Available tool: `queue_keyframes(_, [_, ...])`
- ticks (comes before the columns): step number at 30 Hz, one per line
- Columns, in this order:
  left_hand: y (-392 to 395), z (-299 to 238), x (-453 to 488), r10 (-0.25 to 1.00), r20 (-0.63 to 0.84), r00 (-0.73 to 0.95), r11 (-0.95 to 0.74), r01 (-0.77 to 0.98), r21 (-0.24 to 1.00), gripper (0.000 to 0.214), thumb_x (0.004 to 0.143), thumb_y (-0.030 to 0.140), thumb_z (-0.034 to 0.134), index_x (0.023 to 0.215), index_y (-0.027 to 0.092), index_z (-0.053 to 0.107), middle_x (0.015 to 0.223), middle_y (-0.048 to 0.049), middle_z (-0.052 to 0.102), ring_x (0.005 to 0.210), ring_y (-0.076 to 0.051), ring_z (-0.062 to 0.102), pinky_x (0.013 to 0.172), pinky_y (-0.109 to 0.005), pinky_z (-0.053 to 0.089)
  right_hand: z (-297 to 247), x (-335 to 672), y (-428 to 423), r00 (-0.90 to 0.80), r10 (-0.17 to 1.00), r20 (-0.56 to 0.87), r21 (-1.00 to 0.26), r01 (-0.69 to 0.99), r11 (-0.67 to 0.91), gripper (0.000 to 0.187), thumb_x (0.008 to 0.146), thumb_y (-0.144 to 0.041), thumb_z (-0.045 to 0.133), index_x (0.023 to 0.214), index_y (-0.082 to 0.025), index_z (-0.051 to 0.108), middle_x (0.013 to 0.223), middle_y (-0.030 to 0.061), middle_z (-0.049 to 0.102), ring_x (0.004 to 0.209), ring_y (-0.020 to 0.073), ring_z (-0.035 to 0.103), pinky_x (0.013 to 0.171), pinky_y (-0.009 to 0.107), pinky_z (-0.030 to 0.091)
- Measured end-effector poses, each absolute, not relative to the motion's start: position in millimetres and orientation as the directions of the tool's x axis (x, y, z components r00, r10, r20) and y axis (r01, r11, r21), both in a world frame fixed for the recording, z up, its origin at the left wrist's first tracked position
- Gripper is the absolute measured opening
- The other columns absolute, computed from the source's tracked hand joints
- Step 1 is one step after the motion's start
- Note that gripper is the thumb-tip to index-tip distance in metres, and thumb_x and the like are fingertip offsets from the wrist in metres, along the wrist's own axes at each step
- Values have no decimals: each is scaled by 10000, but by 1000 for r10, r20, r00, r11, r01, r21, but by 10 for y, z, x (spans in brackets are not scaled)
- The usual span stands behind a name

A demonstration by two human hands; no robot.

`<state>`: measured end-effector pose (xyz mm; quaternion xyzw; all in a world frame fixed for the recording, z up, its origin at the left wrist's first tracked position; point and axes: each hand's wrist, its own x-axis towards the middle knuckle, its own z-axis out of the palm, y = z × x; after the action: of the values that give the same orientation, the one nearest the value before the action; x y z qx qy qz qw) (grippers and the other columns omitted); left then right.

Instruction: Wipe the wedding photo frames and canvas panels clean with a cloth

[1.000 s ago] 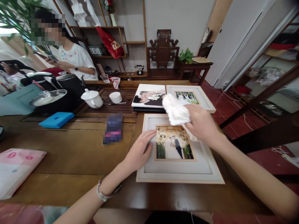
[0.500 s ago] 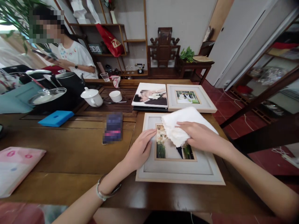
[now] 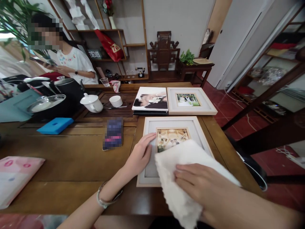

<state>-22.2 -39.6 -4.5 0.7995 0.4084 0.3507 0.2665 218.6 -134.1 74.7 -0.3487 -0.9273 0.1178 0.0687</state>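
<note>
A framed photo (image 3: pixel 170 119) with a pale wooden edge and a wide light mat lies flat on the table before me. My left hand (image 3: pixel 142 153) rests on its left side, fingers stretched out and reaching the edge of the picture. In my right hand (image 3: pixel 195 179) is a white cloth (image 3: pixel 177 152), gripped over the lower right part of the frame. The cloth hides that corner and much of the picture, and part of it hangs past the table's front edge. Behind this frame lie a second framed photo (image 3: pixel 211 107) and a white-edged photo panel (image 3: pixel 150 92).
A phone-like item (image 3: pixel 113 133), partly blurred out, lies left of the frame, with a blue block (image 3: pixel 55 126) farther left. Behind are a white lidded cup (image 3: pixel 92 103), a small white bowl (image 3: pixel 115 101) and a glass-lidded pot (image 3: pixel 46 103). Another person (image 3: pixel 73 62) holds a phone across the table.
My right hand has drawn the cloth toward me, from the picture's upper right to the frame's lower right. More of the picture's top shows. My left hand stays on the frame.
</note>
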Motion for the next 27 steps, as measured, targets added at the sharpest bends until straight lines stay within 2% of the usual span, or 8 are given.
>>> queue_keyframes(2, [-392, -37, -216, 825, 343, 450, -546, 473, 691, 384, 936, 135, 413, 1286, 213, 551, 1380, -106, 547, 1323, -235, 471, 1135, -506, 356, 790, 2485, -1336, -687, 723, 64, -211, 699, 683, 636, 605, -2, 501, 1177, -234, 651, 1166, 45, 699, 1049, 222, 647, 912, 337, 514])
queue_keyframes(4, [-390, -32, -214, 816, 344, 464, -558, 481, 676, 372, 928, 128, 430, 1264, 211, 564, 1372, -112, 549, 1320, -246, 473, 1121, -521, 368, 791, 2730, -1211, -636, 767, 85, -113, 759, 641, 657, 642, -9, 479, 1227, -271, 624, 1218, 34, 676, 1099, 237, 626, 940, 386, 500])
queue_keyframes(7, [-391, -34, -217, 811, 349, 469, -568, 490, 661, 358, 926, 127, 436, 1246, 205, 574, 1365, -118, 551, 1315, -251, 477, 1107, -525, 384, 721, 2891, -835, -491, 867, 88, 42, 871, 489, 576, 668, -21, 457, 1186, -177, 654, 1208, 112, 675, 1117, 288, 619, 951, 457, 488])
queue_keyframes(9, [-391, -39, -222, 807, 354, 472, -574, 489, 657, 357, 926, 126, 437, 1247, 202, 573, 1365, -119, 550, 1315, -250, 475, 1108, -525, 382, 637, 2869, -551, -401, 904, 145, 87, 916, 392, 550, 691, -19, 439, 1200, -84, 635, 1220, 177, 658, 1154, 306, 598, 958, 459, 483])
queue_keyframes(12, [-390, -40, -225, 803, 363, 472, -580, 479, 659, 365, 932, 122, 424, 1257, 204, 565, 1366, -120, 550, 1314, -248, 475, 1108, -533, 380, 484, 2716, -255, -354, 900, 254, 67, 935, 349, 552, 732, -42, 441, 1268, -6, 565, 1320, 211, 585, 1295, 327, 474, 1042, 485, 413])
queue_keyframes(15, [-389, -35, -220, 799, 380, 466, -585, 456, 671, 388, 939, 110, 390, 1276, 212, 553, 1355, -120, 558, 1303, -243, 486, 1108, -537, 380, 380, 2460, -219, -376, 893, 248, 52, 926, 375, 569, 730, -60, 471, 1291, 3, 537, 1373, 215, 538, 1354, 357, 384, 1093, 537, 335])
queue_keyframes(23, [-402, -56, -225, 837, 377, 396, -535, 452, 714, 388, 948, 115, 349, 1289, 213, 506, 1324, -112, 571, 1259, -223, 520, 1092, -484, 401, 578, 1836, -827, -611, 792, -17, -92, 789, 607, 638, 654, -44, 530, 1291, -20, 540, 1380, 221, 528, 1345, 376, 391, 1069, 533, 380])
queue_keyframes(27, [-417, -30, -223, 854, 351, 384, -506, 458, 731, 335, 929, 99, 376, 1201, 208, 538, 1287, -108, 585, 1237, -232, 534, 1077, -474, 408, 734, 1974, -1191, -712, 702, -22, -171, 694, 699, 636, 589, -33, 523, 1216, -69, 616, 1252, 171, 643, 1233, 339, 534, 1025, 474, 453])
